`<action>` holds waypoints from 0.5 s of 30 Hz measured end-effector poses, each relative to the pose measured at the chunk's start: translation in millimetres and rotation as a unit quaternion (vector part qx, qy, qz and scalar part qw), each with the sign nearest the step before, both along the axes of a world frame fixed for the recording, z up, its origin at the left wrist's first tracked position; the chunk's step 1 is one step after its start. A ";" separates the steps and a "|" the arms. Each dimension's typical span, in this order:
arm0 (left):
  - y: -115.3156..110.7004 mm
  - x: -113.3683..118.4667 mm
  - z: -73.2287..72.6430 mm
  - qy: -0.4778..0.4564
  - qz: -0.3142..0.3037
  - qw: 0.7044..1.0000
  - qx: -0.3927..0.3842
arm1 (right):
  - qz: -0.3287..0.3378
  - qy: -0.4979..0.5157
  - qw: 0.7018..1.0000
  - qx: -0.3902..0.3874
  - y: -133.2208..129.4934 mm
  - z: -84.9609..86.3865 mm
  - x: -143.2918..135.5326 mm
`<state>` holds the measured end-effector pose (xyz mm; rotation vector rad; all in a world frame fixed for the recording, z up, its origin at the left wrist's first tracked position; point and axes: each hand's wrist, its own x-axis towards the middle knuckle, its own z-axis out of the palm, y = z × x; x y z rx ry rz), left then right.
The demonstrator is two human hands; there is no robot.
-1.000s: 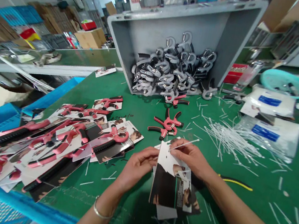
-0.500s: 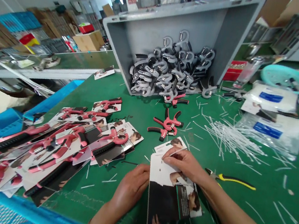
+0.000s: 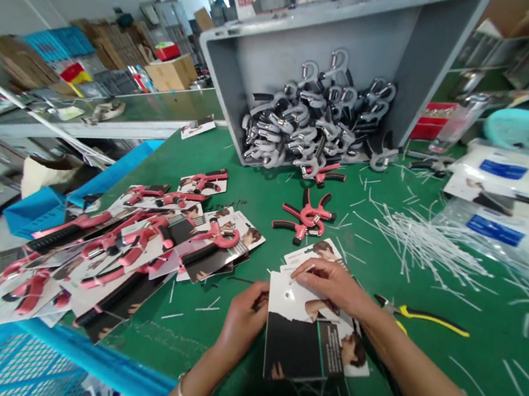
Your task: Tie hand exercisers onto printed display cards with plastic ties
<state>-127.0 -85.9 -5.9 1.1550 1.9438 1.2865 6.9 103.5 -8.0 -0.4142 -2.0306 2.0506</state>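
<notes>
A printed backing card [image 3: 290, 348], white and black with photos, lies in front of me atop other cards that stick out behind and to its right. My left hand [image 3: 248, 313] is curled at the card's left edge, its fingertips partly hidden behind it. Over the upper part of the card, my right hand [image 3: 331, 285] pinches close to small holes; a thin white cable tie seems to be in its fingertips, mostly hidden. Pink hand grips [image 3: 309, 216] with black handles and springs lie beyond the cards. At the left, several pink hand grips [image 3: 135, 244] lie on cards in a pile.
A tipped grey bin [image 3: 226, 90] full of grey hand grips [image 3: 307, 127] stands at the back. White cable ties [image 3: 423, 245] are heaped at the right, near yellow-handled cutters [image 3: 434, 320] and plastic bags [image 3: 498, 227]. A blue crate [image 3: 28, 365] stands at lower left.
The view has shifted, so the bench sits further right. My right fingers remain at the card's holes, and my left hand stays at its left edge, fingers slightly more curled.
</notes>
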 end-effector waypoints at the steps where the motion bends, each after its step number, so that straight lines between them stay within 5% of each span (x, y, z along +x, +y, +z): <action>1: 6.8 3.0 -3.1 -0.026 0.019 0.999 -0.001 | -0.003 0.001 1.000 0.002 -1.6 0.4 0.7; 5: 17.9 10.8 -5.2 -0.044 -0.004 0.999 0.029 | -0.011 0.007 1.000 0.013 -6.7 2.3 4.6; 15: 4.1 7.8 14.8 0.018 -0.023 0.999 0.041 | -0.003 0.046 0.996 0.075 -11.8 6.3 10.0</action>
